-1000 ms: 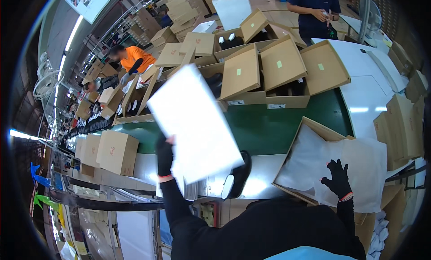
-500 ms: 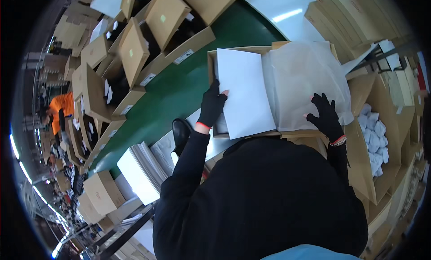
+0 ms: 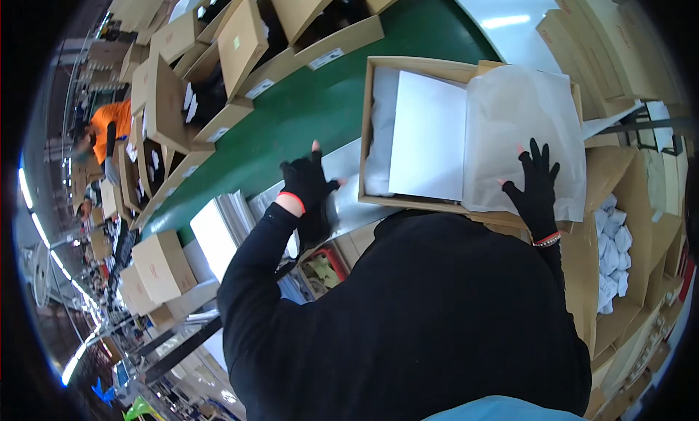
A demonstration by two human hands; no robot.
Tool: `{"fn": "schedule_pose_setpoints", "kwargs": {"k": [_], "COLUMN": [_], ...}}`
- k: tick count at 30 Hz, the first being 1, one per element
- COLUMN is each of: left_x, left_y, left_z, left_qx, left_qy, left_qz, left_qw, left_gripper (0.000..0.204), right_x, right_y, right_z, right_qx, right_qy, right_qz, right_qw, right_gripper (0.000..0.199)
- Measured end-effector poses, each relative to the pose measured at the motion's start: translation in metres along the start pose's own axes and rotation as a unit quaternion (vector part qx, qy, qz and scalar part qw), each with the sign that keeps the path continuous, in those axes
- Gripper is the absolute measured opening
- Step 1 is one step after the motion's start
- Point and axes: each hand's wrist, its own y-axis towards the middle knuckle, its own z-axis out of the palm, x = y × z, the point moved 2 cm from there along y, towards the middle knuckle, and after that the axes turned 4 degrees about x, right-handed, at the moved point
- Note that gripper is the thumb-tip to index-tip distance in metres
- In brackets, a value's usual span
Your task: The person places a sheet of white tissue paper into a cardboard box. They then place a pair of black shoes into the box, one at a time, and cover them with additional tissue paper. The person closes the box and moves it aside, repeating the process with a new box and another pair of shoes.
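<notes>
Both arms reach forward in black sleeves, and both hands wear black fingerless gloves with red cuffs. The left hand (image 3: 309, 182) is raised with its fingers loosely spread and bare fingertips showing, empty. The right hand (image 3: 536, 184) lies flat, palm down, fingers fanned wide, with a beaded band at the wrist.

Black long sleeves, black fingerless gloves (image 3: 309, 182) with orange-red cuffs.

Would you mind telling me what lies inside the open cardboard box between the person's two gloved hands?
In the head view, a flat white sheet lies in the box between the left hand and right hand; the right hand presses on crinkled tissue paper.
</notes>
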Motion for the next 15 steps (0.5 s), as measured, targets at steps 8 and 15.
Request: {"fn": "schedule_pose_setpoints", "kwargs": {"k": [8, 15], "left_x": [0.115, -0.016], "left_y": [-0.018, 0.008], "left_z": [0.121, -0.07], "left_qx": [0.077, -0.159], "left_qy": [-0.131, -0.357], "left_qz": [0.053, 0.382], "left_qw": [0.987, 0.837], "left_gripper": [0.118, 0.101], "right_x": [-0.006, -0.03], "right_y": [0.0, -0.017], "right_z": [0.035, 0.047], "right_qx": [0.184, 0.167], "right_qy": [-0.096, -0.086], "right_qz": [0.04, 0.063], "right_qw": [0.977, 0.98], "right_gripper": [0.107, 0.109]}}
